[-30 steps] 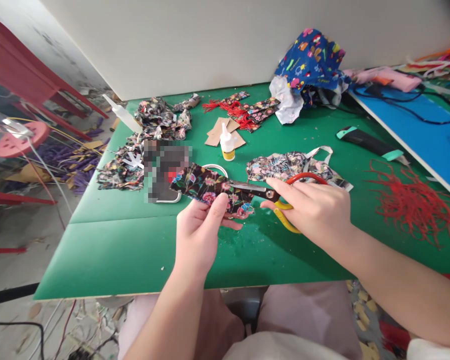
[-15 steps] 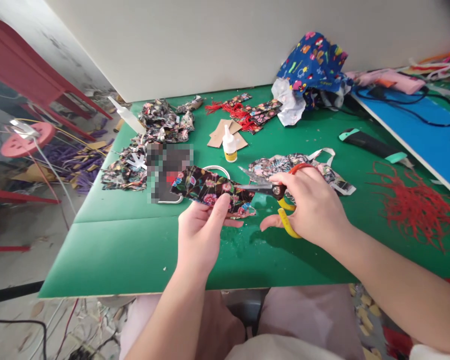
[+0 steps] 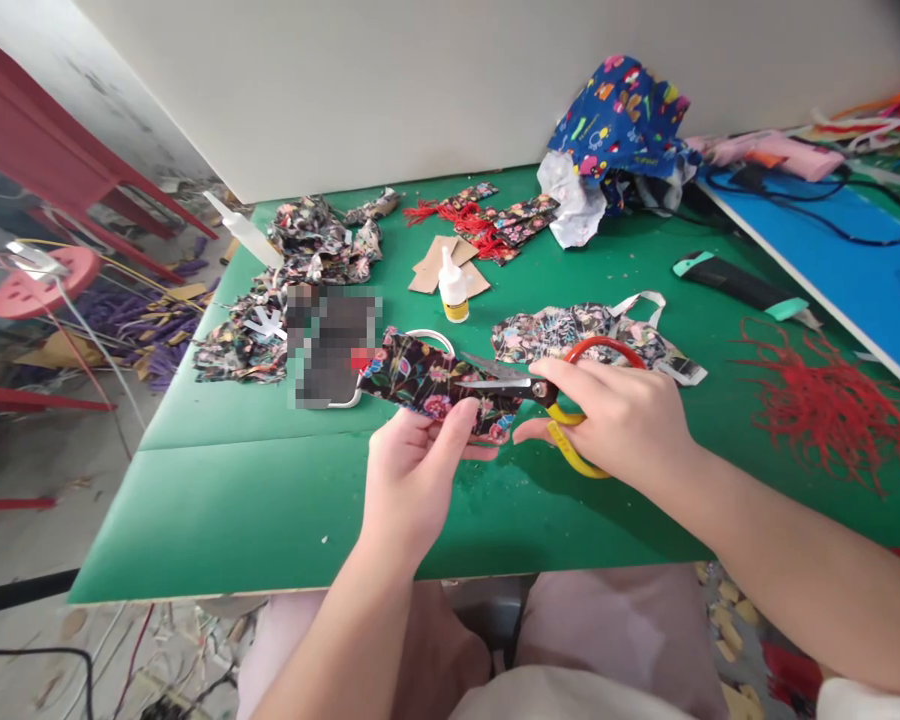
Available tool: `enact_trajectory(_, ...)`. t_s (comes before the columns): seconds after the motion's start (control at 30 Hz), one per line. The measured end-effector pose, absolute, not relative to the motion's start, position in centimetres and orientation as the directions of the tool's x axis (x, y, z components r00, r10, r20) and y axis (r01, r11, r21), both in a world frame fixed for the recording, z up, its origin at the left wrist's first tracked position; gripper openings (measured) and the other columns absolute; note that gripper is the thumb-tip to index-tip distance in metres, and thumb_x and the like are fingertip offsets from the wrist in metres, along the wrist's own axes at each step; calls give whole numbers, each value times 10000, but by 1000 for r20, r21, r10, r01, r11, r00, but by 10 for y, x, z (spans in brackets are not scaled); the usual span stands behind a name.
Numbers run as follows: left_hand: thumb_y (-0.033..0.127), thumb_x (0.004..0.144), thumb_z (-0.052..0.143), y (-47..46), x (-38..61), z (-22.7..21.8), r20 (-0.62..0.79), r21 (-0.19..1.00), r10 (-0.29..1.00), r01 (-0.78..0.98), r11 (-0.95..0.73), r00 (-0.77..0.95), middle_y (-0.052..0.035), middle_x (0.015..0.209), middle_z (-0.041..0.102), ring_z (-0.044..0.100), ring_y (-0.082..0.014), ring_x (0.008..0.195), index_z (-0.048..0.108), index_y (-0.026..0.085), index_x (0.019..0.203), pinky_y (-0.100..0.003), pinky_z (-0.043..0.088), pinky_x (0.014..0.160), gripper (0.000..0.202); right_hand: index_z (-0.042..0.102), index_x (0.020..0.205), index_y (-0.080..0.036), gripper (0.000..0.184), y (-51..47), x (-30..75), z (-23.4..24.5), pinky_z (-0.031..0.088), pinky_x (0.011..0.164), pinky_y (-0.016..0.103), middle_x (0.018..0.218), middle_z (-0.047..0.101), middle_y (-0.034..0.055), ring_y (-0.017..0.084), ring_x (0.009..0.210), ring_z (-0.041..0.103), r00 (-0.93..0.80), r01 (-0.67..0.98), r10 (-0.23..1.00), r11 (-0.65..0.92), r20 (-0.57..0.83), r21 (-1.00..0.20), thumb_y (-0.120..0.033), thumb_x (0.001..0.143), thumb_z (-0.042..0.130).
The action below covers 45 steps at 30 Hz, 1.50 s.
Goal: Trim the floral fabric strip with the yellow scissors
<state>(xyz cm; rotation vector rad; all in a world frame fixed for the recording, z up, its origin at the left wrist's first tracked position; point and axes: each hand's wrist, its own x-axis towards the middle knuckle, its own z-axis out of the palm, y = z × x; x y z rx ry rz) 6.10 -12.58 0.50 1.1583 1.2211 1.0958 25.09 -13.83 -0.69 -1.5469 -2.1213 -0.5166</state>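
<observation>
A strip of black floral fabric (image 3: 409,375) is pinched between the thumb and fingers of my left hand (image 3: 420,470), held up over the green table. My right hand (image 3: 622,415) grips a pair of scissors (image 3: 514,385) with red and yellow handles. The blades point left and lie across the strip's upper edge, slightly parted. How far they have cut in, I cannot tell. Just behind the scissors, a crumpled floral piece with a white loop (image 3: 559,330) rests on the table. A small white glue bottle (image 3: 454,290) stands upright beyond the strip.
Floral scraps (image 3: 319,240) lie at the back left beside a blurred dark rectangle (image 3: 337,345). Brown card pieces (image 3: 439,262), red-tasselled strips (image 3: 521,215) and blue printed cloth (image 3: 615,125) are behind. To the right are a black-and-green cutter (image 3: 735,285), red threads (image 3: 832,410) and a pink glue gun (image 3: 784,155).
Both hands have shifted slightly right relative to the table, carrying the strip along. The scissor blades sit closer together and reach further across the fabric.
</observation>
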Motion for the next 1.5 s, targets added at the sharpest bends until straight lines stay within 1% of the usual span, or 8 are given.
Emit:
enact_trajectory(0.13,361,737,688,-126,62,5,-124,992,991,-10,125,50,-2,652,709,681,-172,572,666,163,731,-267,595,511,199,658,946,-196,458,-139,251,-7,226,474,252,566,590,-31,104,501,527,-272,956,764,285,586,72,-607,785,533)
enact_trajectory(0.3,349,745,685,-126,62,5,-141,989,988,-34,144,69,3,674,714,684,-165,585,673,173,745,-258,596,514,176,664,940,-192,437,-139,251,-6,218,475,249,550,575,-27,102,484,510,-293,953,750,279,593,118,-581,814,509)
enact_trajectory(0.6,304,771,669,-125,64,7,-125,986,985,-92,136,115,34,662,708,673,-122,556,680,194,743,-205,590,492,114,671,929,-195,391,-141,251,-4,215,466,247,496,518,-43,95,449,485,-307,951,737,262,602,164,-543,810,538)
enact_trajectory(0.93,298,775,662,-125,64,6,-113,986,986,-108,126,120,32,642,695,679,-138,558,662,177,736,-208,583,468,127,664,886,-187,355,-141,251,-5,203,468,250,452,510,-45,87,429,468,-302,951,721,270,623,149,-504,849,509)
enact_trajectory(1.07,311,776,657,-125,64,7,-128,987,984,-86,139,120,16,666,699,682,-147,575,661,168,754,-218,584,482,144,662,860,-188,343,-141,252,-6,202,471,253,459,541,-43,86,437,484,-287,954,728,273,623,121,-498,848,517)
enact_trajectory(1.23,345,761,663,-125,64,7,-160,984,982,-61,167,104,-14,670,702,681,-172,588,660,149,756,-255,585,494,196,654,778,-195,349,-141,251,-6,191,467,256,439,537,-47,88,423,479,-273,959,741,260,614,111,-518,829,534)
enact_trajectory(1.37,354,759,667,-124,61,7,-196,971,971,-109,212,138,-16,674,708,669,-161,579,679,152,741,-263,584,522,203,644,759,-195,363,-140,251,-7,197,469,250,448,530,-45,91,432,470,-273,959,755,264,596,105,-539,816,541)
enact_trajectory(1.5,371,797,622,-122,57,7,-214,953,964,-180,242,160,-20,670,710,669,-168,599,694,157,698,-281,589,546,246,634,739,-194,388,-140,250,-6,245,495,248,455,487,-37,109,485,482,-292,952,768,292,570,94,-563,809,535)
